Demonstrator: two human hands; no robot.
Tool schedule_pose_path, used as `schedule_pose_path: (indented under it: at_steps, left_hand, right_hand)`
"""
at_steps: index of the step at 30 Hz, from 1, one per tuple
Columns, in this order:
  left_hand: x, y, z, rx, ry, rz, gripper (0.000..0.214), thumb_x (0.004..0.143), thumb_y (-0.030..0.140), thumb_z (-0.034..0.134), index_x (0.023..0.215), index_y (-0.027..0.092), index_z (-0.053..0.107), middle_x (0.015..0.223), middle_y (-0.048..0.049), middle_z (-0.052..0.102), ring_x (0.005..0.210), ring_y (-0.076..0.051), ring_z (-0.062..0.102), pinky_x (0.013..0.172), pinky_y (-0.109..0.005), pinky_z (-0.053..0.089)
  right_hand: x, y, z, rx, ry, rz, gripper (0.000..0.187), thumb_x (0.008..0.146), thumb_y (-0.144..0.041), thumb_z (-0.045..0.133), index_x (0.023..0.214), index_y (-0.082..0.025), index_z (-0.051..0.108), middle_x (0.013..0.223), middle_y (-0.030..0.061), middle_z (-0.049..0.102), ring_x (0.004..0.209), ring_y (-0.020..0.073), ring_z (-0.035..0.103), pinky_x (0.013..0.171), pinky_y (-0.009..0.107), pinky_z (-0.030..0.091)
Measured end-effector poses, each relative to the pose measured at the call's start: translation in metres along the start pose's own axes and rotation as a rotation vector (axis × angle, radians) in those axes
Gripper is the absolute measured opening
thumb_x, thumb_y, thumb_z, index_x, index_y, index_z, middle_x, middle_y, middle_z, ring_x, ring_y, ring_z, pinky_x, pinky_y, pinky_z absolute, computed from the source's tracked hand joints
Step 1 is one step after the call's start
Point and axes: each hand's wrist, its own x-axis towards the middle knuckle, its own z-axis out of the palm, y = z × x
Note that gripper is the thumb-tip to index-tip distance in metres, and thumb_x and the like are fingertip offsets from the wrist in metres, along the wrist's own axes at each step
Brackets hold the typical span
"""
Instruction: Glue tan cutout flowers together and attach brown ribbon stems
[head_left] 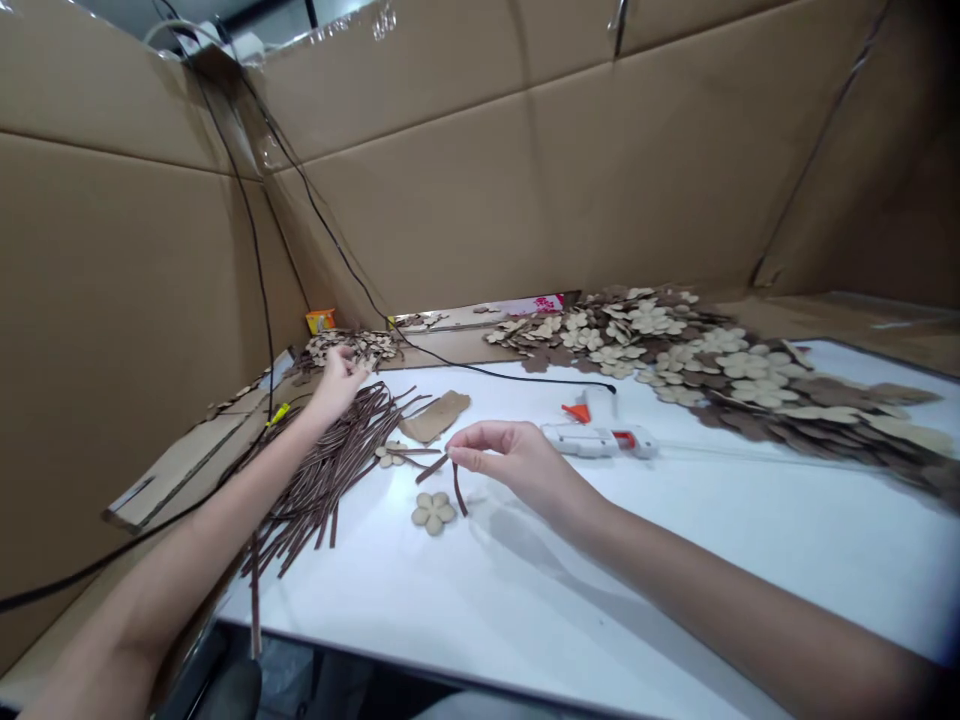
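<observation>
Brown cardboard walls rose well beyond the fingers, boxing in the far end of the white desk and both its sides. The left wall leaned in to the left of the fingers, with a black cable hanging down it. A flat cardboard sheet lay along the desk's left edge. To the right, well past the fingers, a brown board sat behind the desk under the slanting right wall. Pale ceiling showed above the walls, dark floor showed below the desk's near edge, and the light was soft and even.
</observation>
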Motion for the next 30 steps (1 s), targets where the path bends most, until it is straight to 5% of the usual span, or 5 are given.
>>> schedule_pose_path:
  at_steps: [4, 8, 17, 24, 30]
  left_hand:
    - [-0.061, 0.018, 0.031, 0.077, -0.285, 0.182, 0.017, 0.079, 0.027, 0.06, 0.093, 0.018, 0.065, 0.1, -0.0034, 0.064, 0.1, -0.021, 0.054, 0.089, -0.03, 0.04]
    - [-0.093, 0.035, 0.046, 0.103, -0.493, 0.33, 0.029, 0.088, 0.037, 0.046, 0.102, 0.019, 0.064, 0.099, -0.0043, 0.064, 0.094, -0.02, 0.055, 0.081, -0.028, 0.042]
    - [-0.101, 0.028, 0.054, -0.276, -0.529, 0.067, 0.036, 0.088, 0.044, 0.049, 0.096, 0.015, 0.068, 0.092, -0.0057, 0.068, 0.089, -0.018, 0.059, 0.081, -0.028, 0.044]
    - [-0.104, 0.025, 0.058, -0.417, -0.516, -0.097, 0.033, 0.076, 0.043, 0.065, 0.086, 0.012, 0.073, 0.082, -0.0085, 0.072, 0.086, -0.021, 0.065, 0.085, -0.033, 0.047]
    - [-0.103, 0.021, 0.055, -0.44, -0.535, -0.189, 0.032, 0.073, 0.042, 0.068, 0.083, 0.012, 0.073, 0.083, -0.0103, 0.073, 0.081, -0.021, 0.068, 0.078, -0.031, 0.051]
  right_hand:
    - [-0.003, -0.003, 0.002, 0.035, 0.072, -0.008, 0.018, 0.069, -0.036, 0.069, 0.072, -0.018, 0.071, 0.079, 0.0023, 0.07, 0.08, 0.0194, 0.061, 0.076, 0.03, 0.041]
    - [-0.006, -0.007, 0.003, 0.199, 0.141, 0.015, 0.022, 0.068, -0.038, 0.07, 0.079, -0.019, 0.072, 0.08, 0.0017, 0.07, 0.077, 0.0169, 0.058, 0.069, 0.028, 0.04]
    - [-0.013, -0.006, 0.006, 0.311, 0.114, 0.09, 0.027, 0.072, -0.041, 0.067, 0.084, -0.017, 0.071, 0.082, 0.0038, 0.068, 0.079, 0.0159, 0.055, 0.066, 0.027, 0.032]
    - [-0.014, 0.0, 0.013, 0.379, 0.115, 0.113, 0.026, 0.074, -0.042, 0.065, 0.07, -0.016, 0.067, 0.068, 0.0, 0.058, 0.068, 0.0132, 0.049, 0.064, 0.028, 0.029]
    - [-0.01, 0.0, 0.007, 0.38, 0.165, 0.155, 0.024, 0.068, -0.04, 0.072, 0.075, -0.017, 0.069, 0.077, 0.0008, 0.06, 0.071, 0.0122, 0.047, 0.065, 0.026, 0.031]
